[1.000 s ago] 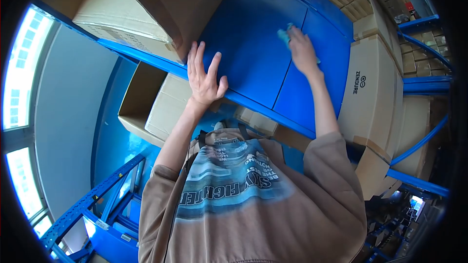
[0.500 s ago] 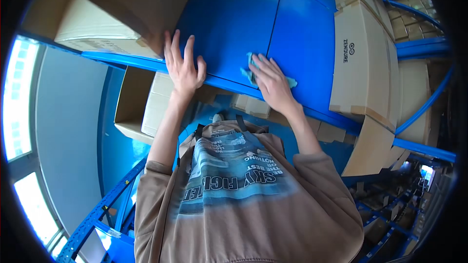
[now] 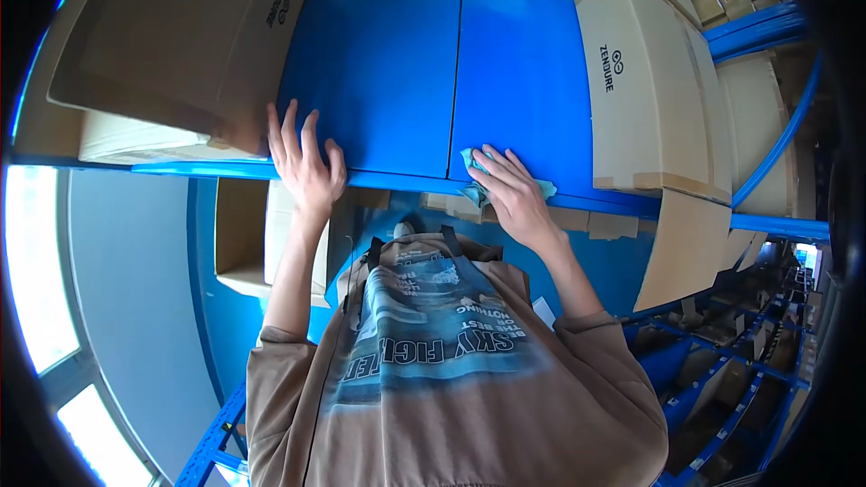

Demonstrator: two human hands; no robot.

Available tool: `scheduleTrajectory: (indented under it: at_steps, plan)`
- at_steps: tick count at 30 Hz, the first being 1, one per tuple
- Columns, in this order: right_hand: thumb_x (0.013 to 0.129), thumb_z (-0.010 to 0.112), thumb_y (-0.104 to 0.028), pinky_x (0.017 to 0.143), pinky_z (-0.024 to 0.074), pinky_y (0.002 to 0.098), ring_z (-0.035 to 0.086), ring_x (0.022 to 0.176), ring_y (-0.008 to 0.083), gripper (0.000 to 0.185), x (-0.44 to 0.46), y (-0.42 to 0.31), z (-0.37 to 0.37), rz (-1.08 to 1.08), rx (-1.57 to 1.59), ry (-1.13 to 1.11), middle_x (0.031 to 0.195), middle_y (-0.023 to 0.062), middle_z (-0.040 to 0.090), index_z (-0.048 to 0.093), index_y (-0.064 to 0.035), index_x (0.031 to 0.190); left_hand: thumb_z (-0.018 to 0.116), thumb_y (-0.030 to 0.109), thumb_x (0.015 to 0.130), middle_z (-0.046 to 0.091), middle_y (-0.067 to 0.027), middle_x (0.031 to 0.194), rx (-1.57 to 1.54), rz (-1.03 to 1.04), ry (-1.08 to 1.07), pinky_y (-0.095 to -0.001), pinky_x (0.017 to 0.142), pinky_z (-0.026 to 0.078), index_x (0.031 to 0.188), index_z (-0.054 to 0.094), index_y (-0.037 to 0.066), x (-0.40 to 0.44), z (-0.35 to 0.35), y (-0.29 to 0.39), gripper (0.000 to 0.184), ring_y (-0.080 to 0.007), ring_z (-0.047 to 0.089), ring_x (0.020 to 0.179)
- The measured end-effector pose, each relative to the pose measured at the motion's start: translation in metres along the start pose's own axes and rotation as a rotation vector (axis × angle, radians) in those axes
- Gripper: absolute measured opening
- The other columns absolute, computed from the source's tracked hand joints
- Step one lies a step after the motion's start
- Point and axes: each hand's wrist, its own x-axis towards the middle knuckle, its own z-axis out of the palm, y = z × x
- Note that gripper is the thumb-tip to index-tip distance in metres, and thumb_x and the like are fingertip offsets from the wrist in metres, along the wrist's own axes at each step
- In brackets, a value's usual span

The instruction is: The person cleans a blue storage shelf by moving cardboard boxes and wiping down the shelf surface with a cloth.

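My right hand point(image 3: 514, 194) presses a teal cloth point(image 3: 472, 162) against the front edge of a blue metal shelf point(image 3: 379, 63), just right of the seam between its two panels. Parts of the cloth stick out on both sides of the fingers; the rest is hidden under the hand. At the same front edge, farther left, my left hand point(image 3: 308, 167) rests with its fingers spread and nothing in them. Its fingertips are beside the corner of a large brown cardboard box point(image 3: 189, 36) on the shelf; whether they touch it I cannot tell.
A cardboard box printed ZENDURE point(image 3: 631, 81) stands at the shelf's right, its flap point(image 3: 681, 248) hanging past the edge. Below the shelf is an open carton point(image 3: 242, 234). Blue racking point(image 3: 731, 397) lies at lower right, windows point(image 3: 41, 261) at left.
My right hand has drawn the cloth toward me, onto the shelf's front edge. My left hand stays spread at the edge near the left box. The whole view has shifted.
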Motion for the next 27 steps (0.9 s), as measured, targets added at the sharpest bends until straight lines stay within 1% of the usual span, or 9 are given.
scheduleTrajectory:
  at_steps: [6, 11, 13, 16, 18, 20, 24, 26, 27]
  plan:
    - [0.097, 0.065, -0.003, 0.129, 0.035, 0.0483, 0.053, 0.148, 0.0298, 0.037, 0.03, 0.001, 0.006, -0.082, -0.002, -0.046, 0.151, 0.0111, 0.064, 0.073, -0.0034, 0.134, 0.063, 0.015, 0.084, 0.054, -0.0178, 0.155, 0.0, -0.01, -0.019, -0.063, 0.122, 0.034, 0.133, 0.065, 0.01, 0.001, 0.001, 0.001, 0.05, -0.047, 0.036, 0.156]
    - [0.098, 0.062, -0.001, 0.13, 0.0335, 0.0493, 0.052, 0.148, 0.0299, 0.039, 0.072, 0.036, 0.004, -0.107, -0.052, -0.072, 0.153, 0.0109, 0.062, 0.071, -0.0037, 0.136, 0.063, 0.016, 0.083, 0.054, -0.0176, 0.155, 0.014, -0.043, -0.044, -0.0638, 0.122, 0.034, 0.133, 0.065, 0.01, 0.002, -0.001, 0.002, 0.05, -0.0471, 0.035, 0.156]
    - [0.097, 0.06, 0.004, 0.132, 0.0293, 0.05, 0.048, 0.152, 0.029, 0.045, 0.098, 0.063, 0.01, -0.041, -0.124, -0.019, 0.156, 0.0108, 0.059, 0.069, -0.0065, 0.14, 0.062, 0.016, 0.083, 0.055, -0.0175, 0.155, 0.02, -0.055, -0.059, -0.0645, 0.122, 0.034, 0.133, 0.065, 0.01, 0.002, 0.0, 0.003, 0.05, -0.0473, 0.035, 0.156]
    - [0.099, 0.059, 0.004, 0.131, 0.0291, 0.0511, 0.046, 0.153, 0.0295, 0.044, 0.151, 0.097, 0.007, -0.002, -0.129, 0.02, 0.157, 0.0117, 0.058, 0.068, -0.0059, 0.141, 0.062, 0.016, 0.082, 0.054, -0.0177, 0.155, 0.02, -0.059, -0.066, -0.065, 0.122, 0.033, 0.133, 0.065, 0.01, 0.002, -0.001, 0.004, 0.051, -0.0475, 0.036, 0.156]
    - [0.103, 0.056, 0.002, 0.131, 0.0287, 0.0522, 0.045, 0.154, 0.0304, 0.041, 0.189, 0.12, 0.007, 0.094, -0.107, 0.113, 0.158, 0.0118, 0.056, 0.067, -0.0057, 0.142, 0.062, 0.016, 0.082, 0.054, -0.0178, 0.155, 0.017, -0.064, -0.072, -0.0655, 0.122, 0.033, 0.133, 0.065, 0.011, 0.002, 0.0, 0.005, 0.051, -0.0478, 0.036, 0.156]
    - [0.108, 0.052, -0.003, 0.13, 0.0298, 0.0535, 0.044, 0.154, 0.0313, 0.038, 0.226, 0.15, 0.007, 0.127, -0.162, 0.145, 0.16, 0.0111, 0.055, 0.067, -0.0067, 0.143, 0.062, 0.016, 0.081, 0.054, -0.0179, 0.155, 0.018, -0.063, -0.074, -0.0655, 0.122, 0.033, 0.133, 0.065, 0.011, 0.003, 0.001, 0.006, 0.052, -0.0477, 0.036, 0.156]
    - [0.109, 0.051, -0.011, 0.128, 0.0328, 0.0536, 0.045, 0.153, 0.0327, 0.038, 0.289, 0.204, 0.001, 0.174, -0.222, 0.175, 0.161, 0.0094, 0.055, 0.067, -0.0086, 0.143, 0.061, 0.015, 0.081, 0.054, -0.0179, 0.155, 0.021, -0.069, -0.069, -0.0655, 0.122, 0.033, 0.133, 0.065, 0.011, 0.005, 0.002, 0.007, 0.052, -0.0477, 0.036, 0.155]
    - [0.109, 0.051, -0.013, 0.127, 0.0339, 0.0534, 0.045, 0.153, 0.0329, 0.039, 0.302, 0.228, -0.005, 0.183, -0.227, 0.177, 0.161, 0.0088, 0.055, 0.067, -0.0089, 0.144, 0.061, 0.015, 0.08, 0.055, -0.0179, 0.155, 0.018, -0.068, -0.066, -0.0652, 0.122, 0.033, 0.133, 0.065, 0.011, 0.005, 0.003, 0.007, 0.053, -0.0477, 0.036, 0.155]
    - [0.108, 0.051, -0.014, 0.125, 0.037, 0.0521, 0.047, 0.151, 0.034, 0.04, 0.304, 0.236, -0.013, 0.265, -0.213, 0.184, 0.161, 0.0084, 0.055, 0.066, -0.0088, 0.145, 0.061, 0.014, 0.08, 0.055, -0.0179, 0.155, 0.016, -0.069, -0.065, -0.0651, 0.122, 0.033, 0.133, 0.065, 0.011, 0.004, 0.003, 0.007, 0.053, -0.0476, 0.036, 0.155]
